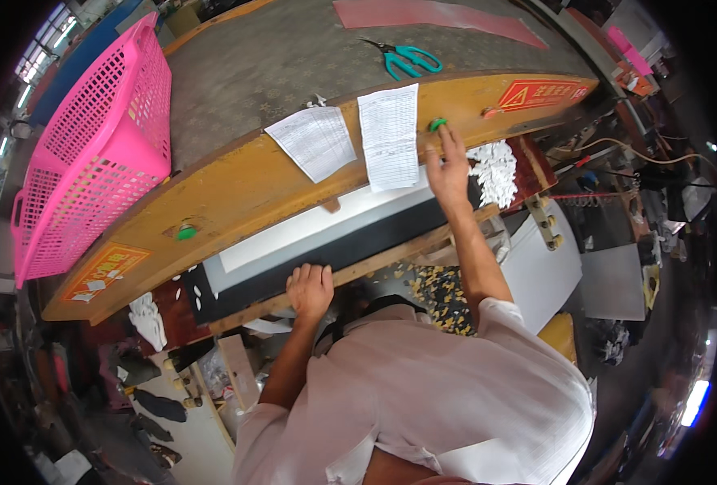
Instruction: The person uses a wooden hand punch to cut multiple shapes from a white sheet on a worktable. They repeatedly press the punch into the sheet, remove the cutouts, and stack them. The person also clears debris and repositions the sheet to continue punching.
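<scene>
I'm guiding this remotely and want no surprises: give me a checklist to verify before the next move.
1. Left hand clear of black board: not ok, at its front edge.
2. Right hand at right green button: ok, fingers reach it.
3. Left green button free of hands: ok.
4. Teal scissors off the black board: ok, on machine top.
5. White sheet lying fully straight: cannot tell, ochre beam hides part.

Basket [144,101], upper left: hot pink, lattice pattern. Beam [237,184], upper middle: mustard yellow. Button [437,124], upper centre: green. Scissors [391,50], top centre: teal-handled. Tabletop [253,73], top: grey, star-like motif. Mat [374,246], centre: black.
</scene>
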Demonstrator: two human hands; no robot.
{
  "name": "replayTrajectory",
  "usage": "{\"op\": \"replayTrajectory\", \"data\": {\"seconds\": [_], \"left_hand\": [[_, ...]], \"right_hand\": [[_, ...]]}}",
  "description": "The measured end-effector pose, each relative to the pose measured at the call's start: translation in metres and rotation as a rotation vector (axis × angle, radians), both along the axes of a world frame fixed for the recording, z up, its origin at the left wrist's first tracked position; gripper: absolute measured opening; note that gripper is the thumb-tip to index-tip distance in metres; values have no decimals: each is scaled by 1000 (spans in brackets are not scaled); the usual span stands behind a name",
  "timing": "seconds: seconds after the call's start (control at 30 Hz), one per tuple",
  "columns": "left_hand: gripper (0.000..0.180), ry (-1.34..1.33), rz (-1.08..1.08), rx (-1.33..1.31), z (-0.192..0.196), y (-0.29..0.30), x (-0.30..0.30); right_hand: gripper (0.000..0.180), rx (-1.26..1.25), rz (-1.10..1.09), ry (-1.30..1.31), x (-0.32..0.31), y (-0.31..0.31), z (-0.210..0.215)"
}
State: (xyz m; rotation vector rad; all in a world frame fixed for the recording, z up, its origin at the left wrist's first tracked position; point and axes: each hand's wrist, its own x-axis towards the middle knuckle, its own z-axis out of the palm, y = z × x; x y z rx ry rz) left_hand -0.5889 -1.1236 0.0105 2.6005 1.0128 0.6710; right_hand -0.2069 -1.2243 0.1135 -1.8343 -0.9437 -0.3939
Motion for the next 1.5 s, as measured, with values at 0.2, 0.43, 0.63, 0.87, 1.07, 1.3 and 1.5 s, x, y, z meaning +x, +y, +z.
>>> {"op": "replayTrajectory", "data": {"seconds": [0.2, 0.43, 0.63, 0.87, 1.07, 1.3, 1.5], "left_hand": [[30, -6, 97, 66, -11, 20, 19], [36, -60, 127, 71, -9, 26, 29], [35, -49, 156, 86, -15, 25, 30], [31, -70, 150, 41, -7, -31, 6], [38, -281, 2, -136, 16, -82, 0], [34, -386, 24, -70, 3, -117, -6], [30, -533, -5, -333, -4, -182, -51]], "right_hand": [[32, -227, 286, 101, -73, -28, -67], [13, -401, 305, -86, -103, -20, -104], [17, -405, 314, -46, -103, -23, -104], [23, -505, 302, 178, -112, -40, -67], [31, -535, 270, -146, -129, -34, -84], [10, -852, 29, -269, -56, -152, -70], [62, -583, 277, 6, -164, -155, -47]]}}
